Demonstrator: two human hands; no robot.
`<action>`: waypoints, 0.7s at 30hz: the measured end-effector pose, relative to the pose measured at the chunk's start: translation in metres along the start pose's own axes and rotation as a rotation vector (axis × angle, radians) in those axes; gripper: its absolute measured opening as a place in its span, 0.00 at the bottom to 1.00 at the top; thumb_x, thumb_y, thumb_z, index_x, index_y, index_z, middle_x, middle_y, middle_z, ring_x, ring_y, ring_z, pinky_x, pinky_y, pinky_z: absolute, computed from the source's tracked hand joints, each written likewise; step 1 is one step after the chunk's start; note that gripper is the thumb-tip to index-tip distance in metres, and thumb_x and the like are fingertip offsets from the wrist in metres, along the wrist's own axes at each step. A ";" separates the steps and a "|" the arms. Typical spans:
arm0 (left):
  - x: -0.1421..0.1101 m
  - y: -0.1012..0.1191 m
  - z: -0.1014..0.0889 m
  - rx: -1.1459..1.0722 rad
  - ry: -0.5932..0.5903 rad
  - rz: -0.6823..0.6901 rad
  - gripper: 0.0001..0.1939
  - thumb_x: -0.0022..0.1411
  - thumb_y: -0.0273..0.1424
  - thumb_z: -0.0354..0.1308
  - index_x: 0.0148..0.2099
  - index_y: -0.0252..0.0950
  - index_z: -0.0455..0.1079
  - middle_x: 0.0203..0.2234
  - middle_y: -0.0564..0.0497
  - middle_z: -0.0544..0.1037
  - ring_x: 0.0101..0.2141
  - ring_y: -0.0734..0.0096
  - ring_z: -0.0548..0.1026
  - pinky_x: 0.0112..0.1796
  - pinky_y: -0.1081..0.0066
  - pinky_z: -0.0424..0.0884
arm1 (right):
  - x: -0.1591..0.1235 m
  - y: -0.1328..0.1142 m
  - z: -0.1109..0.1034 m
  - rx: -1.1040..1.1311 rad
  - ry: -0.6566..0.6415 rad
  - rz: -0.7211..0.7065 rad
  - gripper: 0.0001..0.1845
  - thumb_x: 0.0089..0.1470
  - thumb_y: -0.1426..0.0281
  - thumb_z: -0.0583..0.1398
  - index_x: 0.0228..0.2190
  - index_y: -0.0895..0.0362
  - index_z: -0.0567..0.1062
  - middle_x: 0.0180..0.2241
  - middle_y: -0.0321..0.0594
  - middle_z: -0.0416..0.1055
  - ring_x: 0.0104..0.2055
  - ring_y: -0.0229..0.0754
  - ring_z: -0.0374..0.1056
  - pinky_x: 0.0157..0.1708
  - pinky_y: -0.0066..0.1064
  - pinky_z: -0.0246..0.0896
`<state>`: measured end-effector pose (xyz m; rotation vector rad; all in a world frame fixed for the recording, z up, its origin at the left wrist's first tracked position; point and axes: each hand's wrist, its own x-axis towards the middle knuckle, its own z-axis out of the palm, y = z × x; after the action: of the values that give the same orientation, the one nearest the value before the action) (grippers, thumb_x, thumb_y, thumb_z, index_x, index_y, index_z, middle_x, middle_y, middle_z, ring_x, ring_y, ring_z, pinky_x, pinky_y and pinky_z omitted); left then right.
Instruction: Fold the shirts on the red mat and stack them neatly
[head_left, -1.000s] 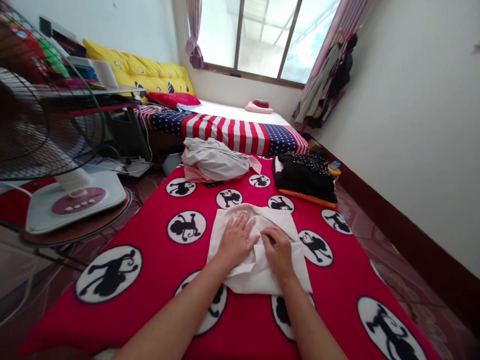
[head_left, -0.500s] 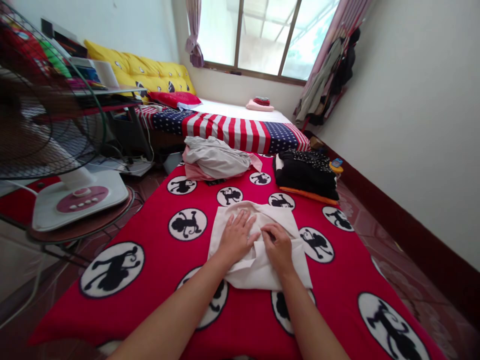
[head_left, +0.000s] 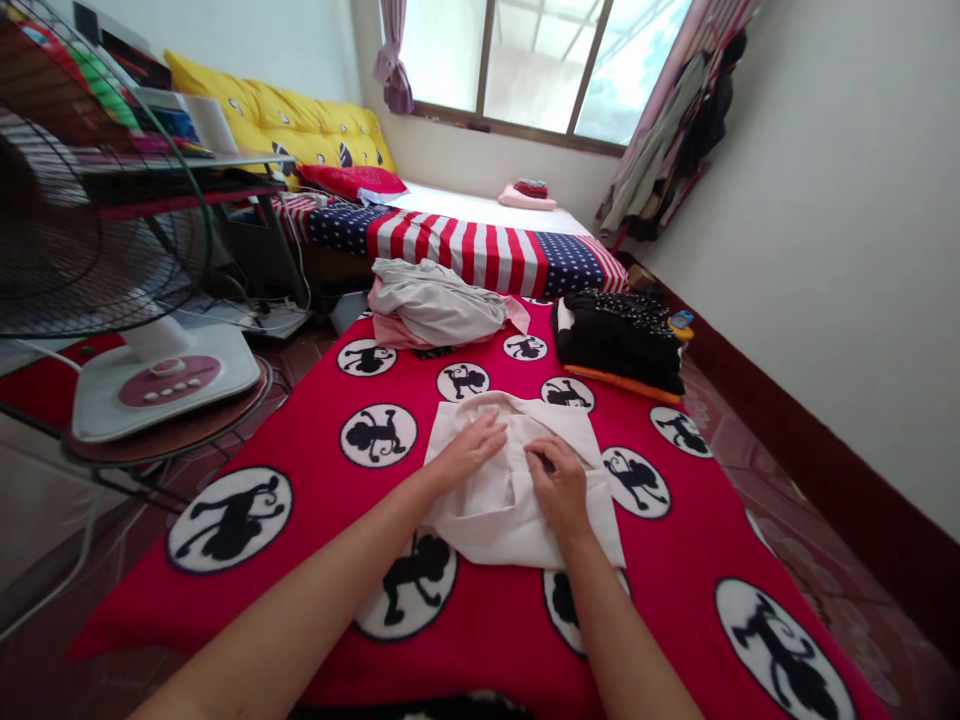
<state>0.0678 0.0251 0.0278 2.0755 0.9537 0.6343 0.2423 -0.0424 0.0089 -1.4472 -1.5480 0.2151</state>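
Observation:
A pale cream garment (head_left: 517, 520) lies partly folded on a red blanket with black monkey prints (head_left: 315, 480). My left hand (head_left: 469, 452) rests on its left part, fingers stretched toward the middle fold. My right hand (head_left: 559, 487) presses on the garment's middle, its fingers curled and pinching the cloth at a crease.
A loose heap of grey and pink clothes (head_left: 435, 312) lies at the blanket's far edge, a folded dark stack on an orange piece (head_left: 619, 342) at the far right. A standing fan (head_left: 112, 260) is on the left. A bed with a stars-and-stripes cover (head_left: 480, 245) lies beyond.
My left hand has slid to the left and lifted the garment's left edge a little, so the fold has shifted. My right hand stays on the middle. The view has tilted slightly.

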 end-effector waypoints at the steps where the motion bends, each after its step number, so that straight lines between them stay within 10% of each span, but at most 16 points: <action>1: -0.006 -0.001 -0.010 -0.126 0.023 0.004 0.26 0.67 0.44 0.43 0.58 0.34 0.68 0.63 0.42 0.60 0.62 0.57 0.58 0.60 0.55 0.53 | 0.000 0.000 0.000 0.004 -0.001 0.003 0.08 0.55 0.73 0.56 0.32 0.54 0.75 0.35 0.40 0.71 0.39 0.42 0.68 0.42 0.34 0.63; 8: -0.082 -0.006 -0.050 -0.238 -0.063 -0.085 0.19 0.55 0.43 0.63 0.43 0.35 0.76 0.38 0.47 0.78 0.38 0.65 0.74 0.41 0.70 0.68 | 0.000 -0.004 -0.003 0.029 -0.012 0.037 0.07 0.55 0.72 0.57 0.31 0.54 0.76 0.35 0.40 0.71 0.39 0.42 0.68 0.40 0.33 0.63; 21: -0.106 -0.014 -0.024 0.140 0.024 0.129 0.14 0.43 0.36 0.72 0.33 0.40 0.76 0.33 0.52 0.78 0.38 0.65 0.70 0.41 0.66 0.60 | 0.001 -0.009 -0.013 0.152 -0.046 0.062 0.09 0.57 0.65 0.57 0.32 0.55 0.76 0.38 0.42 0.72 0.41 0.43 0.69 0.42 0.35 0.64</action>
<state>-0.0180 -0.0417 0.0179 2.2725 0.9050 0.6771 0.2457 -0.0499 0.0225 -1.3794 -1.4914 0.3975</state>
